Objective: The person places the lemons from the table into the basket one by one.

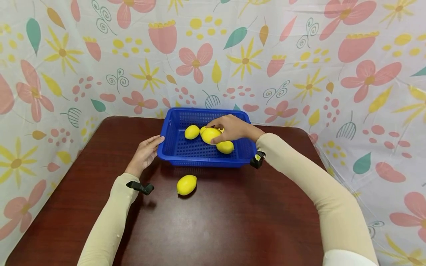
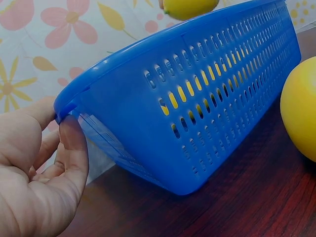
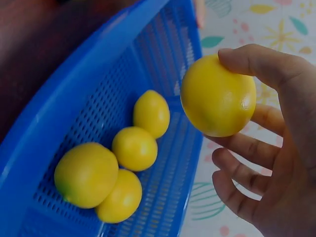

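Note:
A blue plastic basket [image 1: 206, 160] with slotted walls stands at the back of the table. My left hand [image 1: 144, 154] pinches the rim at its left end between thumb and fingers, as the left wrist view shows. Above the basket, my right hand [image 1: 234, 127] holds a yellow lemon [image 3: 218, 96] between thumb and fingertips. Several lemons lie inside, among them one at the left [image 1: 192, 132] and one at the right [image 1: 225, 147]; the right wrist view shows them grouped together. Another lemon [image 1: 186, 185] rests on the table in front of the basket.
The dark reddish-brown table [image 1: 233, 214] reaches back to a flower-patterned cloth [image 1: 213, 55], which hangs behind it and along both sides. The basket's far side stands close to this cloth.

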Demonstrator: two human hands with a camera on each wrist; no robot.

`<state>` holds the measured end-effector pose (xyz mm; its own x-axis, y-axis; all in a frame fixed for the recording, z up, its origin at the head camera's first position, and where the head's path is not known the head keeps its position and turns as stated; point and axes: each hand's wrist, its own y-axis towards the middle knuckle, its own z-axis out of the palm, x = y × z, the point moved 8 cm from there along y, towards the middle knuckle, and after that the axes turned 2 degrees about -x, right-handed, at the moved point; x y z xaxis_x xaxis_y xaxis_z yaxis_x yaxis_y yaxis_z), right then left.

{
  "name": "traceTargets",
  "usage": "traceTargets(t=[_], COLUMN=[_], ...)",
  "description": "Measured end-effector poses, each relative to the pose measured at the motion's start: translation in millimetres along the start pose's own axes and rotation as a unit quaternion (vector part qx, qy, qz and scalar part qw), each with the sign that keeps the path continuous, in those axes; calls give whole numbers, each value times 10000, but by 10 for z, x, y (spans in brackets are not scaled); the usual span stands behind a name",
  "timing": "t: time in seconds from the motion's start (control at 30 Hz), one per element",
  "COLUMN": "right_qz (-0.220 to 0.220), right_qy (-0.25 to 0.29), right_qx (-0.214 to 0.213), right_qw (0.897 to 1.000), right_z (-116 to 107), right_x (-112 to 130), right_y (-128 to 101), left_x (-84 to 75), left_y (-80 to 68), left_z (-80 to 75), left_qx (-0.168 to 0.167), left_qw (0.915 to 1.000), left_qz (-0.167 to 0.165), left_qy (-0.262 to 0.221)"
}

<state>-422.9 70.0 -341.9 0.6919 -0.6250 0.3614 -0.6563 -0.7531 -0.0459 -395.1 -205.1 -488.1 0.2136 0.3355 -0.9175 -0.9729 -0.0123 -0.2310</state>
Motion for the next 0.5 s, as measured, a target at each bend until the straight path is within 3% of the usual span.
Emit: traceTargets(t=[0.5], right_qz=[-321], right_qy=[163], right_qx=[975], right_qw=[9946], right_z=[262], right_x=[-329], right_y=[354], left_x=[-19], left_y=[-28], left_z=[26], left_qx=[54], left_qw=[10000], left_qz=[76], left_qy=[-29])
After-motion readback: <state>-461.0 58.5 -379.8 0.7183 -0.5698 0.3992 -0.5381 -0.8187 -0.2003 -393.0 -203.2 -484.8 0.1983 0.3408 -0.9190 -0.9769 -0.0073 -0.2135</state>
